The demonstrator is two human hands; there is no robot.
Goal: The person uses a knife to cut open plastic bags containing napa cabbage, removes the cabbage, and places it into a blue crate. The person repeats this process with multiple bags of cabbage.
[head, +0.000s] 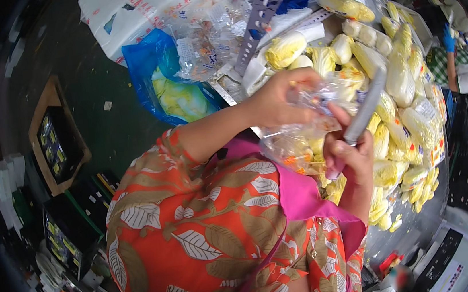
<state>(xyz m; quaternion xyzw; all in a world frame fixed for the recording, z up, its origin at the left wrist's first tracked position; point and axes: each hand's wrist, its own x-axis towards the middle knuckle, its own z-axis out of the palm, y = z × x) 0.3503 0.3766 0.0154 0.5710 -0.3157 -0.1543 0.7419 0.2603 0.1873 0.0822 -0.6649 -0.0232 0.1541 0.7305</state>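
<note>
Clear printed plastic packaging [288, 146] is pinched in my left hand [285, 99], which is slightly blurred. My right hand [349, 150], just to the right, is closed around the handle of a knife [366, 109]; its blade points up and away over the heap. Fingers of the right hand also reach the edge of the packaging. Beyond and beside both hands lies a big pile of small yellow-white napa cabbages [399, 79], some bare and some in clear printed bags. What the packaging holds is partly hidden by the hands.
A blue plastic bag [144, 65] with pale leaves lies left of the metal table. Crumpled clear wrappers [209, 40] heap behind it. A perforated metal upright [262, 13] rises near the left hand. Black crates [54, 145] stand at left. A co-worker with a blue glove [449, 38] is at far right.
</note>
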